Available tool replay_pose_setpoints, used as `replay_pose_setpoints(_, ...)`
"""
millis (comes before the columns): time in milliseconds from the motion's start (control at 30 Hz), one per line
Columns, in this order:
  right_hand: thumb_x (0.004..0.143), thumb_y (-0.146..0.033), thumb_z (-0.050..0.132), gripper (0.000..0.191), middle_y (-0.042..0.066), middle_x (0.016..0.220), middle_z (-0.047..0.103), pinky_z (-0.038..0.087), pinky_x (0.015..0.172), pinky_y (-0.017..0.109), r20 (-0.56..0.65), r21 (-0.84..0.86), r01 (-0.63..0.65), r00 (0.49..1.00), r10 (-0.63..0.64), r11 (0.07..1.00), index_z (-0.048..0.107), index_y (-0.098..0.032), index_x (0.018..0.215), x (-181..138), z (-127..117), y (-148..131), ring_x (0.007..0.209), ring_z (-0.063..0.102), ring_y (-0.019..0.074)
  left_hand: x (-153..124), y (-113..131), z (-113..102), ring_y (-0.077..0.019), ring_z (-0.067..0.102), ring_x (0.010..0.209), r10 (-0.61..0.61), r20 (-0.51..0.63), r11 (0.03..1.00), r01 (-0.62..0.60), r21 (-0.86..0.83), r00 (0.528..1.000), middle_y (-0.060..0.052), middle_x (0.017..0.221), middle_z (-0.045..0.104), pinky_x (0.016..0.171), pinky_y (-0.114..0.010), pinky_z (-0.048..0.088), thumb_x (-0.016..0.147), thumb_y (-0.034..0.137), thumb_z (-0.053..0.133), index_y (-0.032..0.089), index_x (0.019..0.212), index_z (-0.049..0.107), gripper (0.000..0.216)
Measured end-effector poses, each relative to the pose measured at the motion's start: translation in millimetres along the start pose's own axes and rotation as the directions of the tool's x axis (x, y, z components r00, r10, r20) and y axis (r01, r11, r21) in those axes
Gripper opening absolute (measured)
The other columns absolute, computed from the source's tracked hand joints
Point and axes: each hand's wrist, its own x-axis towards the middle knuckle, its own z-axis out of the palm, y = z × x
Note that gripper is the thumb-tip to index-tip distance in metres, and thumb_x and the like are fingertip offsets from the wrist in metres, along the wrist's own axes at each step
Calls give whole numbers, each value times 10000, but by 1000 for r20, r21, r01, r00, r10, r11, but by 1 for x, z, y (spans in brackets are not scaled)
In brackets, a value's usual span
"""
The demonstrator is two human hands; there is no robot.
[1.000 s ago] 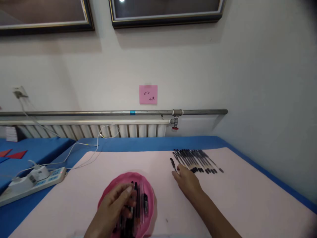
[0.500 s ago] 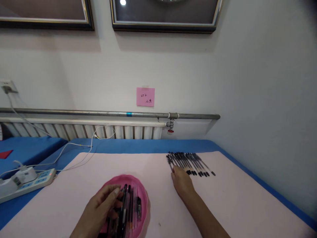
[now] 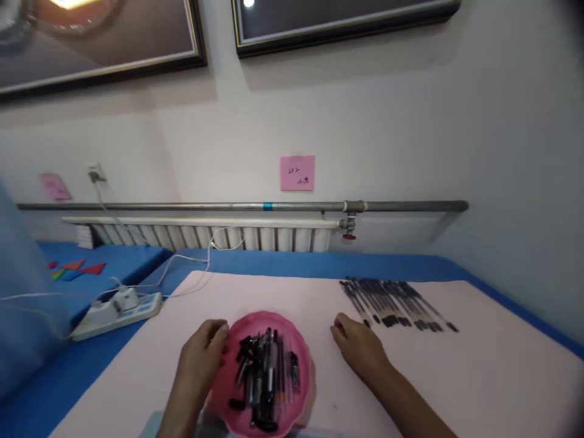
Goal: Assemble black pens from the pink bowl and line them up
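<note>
White power strip [image 3: 132, 314] left of tray [image 3: 269, 319]

Framed pictures [image 3: 337, 15]: tops cut off by upper edge. Row of pens [image 3: 384, 297] right of centre: blurred, count unclear. Pink dish [image 3: 305, 365], lower centre: heaped pens [image 3: 258, 386] overlap, undermost hidden. Blue shape [image 3: 22, 310], far left: blurred, cropped.

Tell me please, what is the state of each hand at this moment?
Left hand: half-open, by the rim of the pink plate, nothing visible in it.
Right hand: curled, nothing visible in it; whether fully closed, I cannot tell.
</note>
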Motion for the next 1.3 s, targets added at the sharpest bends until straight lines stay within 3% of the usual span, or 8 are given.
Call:
replay_pose_setpoints(100,835,-215,435,157,4,684,641,267,509,234,42,30,79,996,-80,996,523,-213,705,-3,5,-10,642,577,162,4,-3,-5,-184,630,665,26,-19,986,-23,165,999,-63,777,666,526,-273,477,760,379,455,148,937,592,322)
replay_pose_setpoints(300,817,-228,425,172,7,635,601,214,489,235,78,35,109,991,-112,993,491,-216,659,0,7,-11,597,546,173,3,-10,9,-145,622,656,59,89,888,-93,450,994,-40,741,676,560,-230,431,755,188,432,174,860,614,210)
replay_pose_setpoints(433,816,-233,417,172,6,632,591,202,482,232,85,23,108,990,-110,994,490,-213,662,1,8,-11,593,534,169,2,-11,18,-185,618,773,70,134,779,-138,611,988,-71,809,693,643,-261,406,727,138,463,173,846,633,211)
replay_pose_setpoints(567,822,-225,402,194,-3,607,570,204,477,233,79,19,113,990,-114,993,464,-212,639,-1,9,-11,565,518,157,-1,-9,26,-226,616,771,49,183,666,-168,727,982,-95,800,695,624,-288,374,679,97,469,163,798,637,216)
replay_pose_setpoints(767,823,-223,411,191,-7,612,572,209,483,231,67,20,121,990,-122,992,449,-214,636,-2,9,-11,572,515,152,-1,-8,32,-216,618,758,22,198,583,-174,793,980,-81,802,696,599,-282,359,667,87,469,168,785,634,218)
replay_pose_setpoints(967,822,-219,408,180,-1,637,589,207,485,230,72,19,120,990,-121,993,459,-211,649,0,11,-10,584,519,152,-4,-4,44,-195,612,830,48,157,565,-156,810,986,-75,932,676,668,-277,392,757,226,492,177,849,616,162)
replay_pose_setpoints(1300,821,-213,409,166,6,667,596,201,492,234,82,8,125,989,-125,992,474,-209,669,-2,9,-11,619,528,156,-1,-5,54,-237,630,816,17,162,561,-144,815,987,-141,922,683,657,-301,406,714,187,493,143,846,659,217)
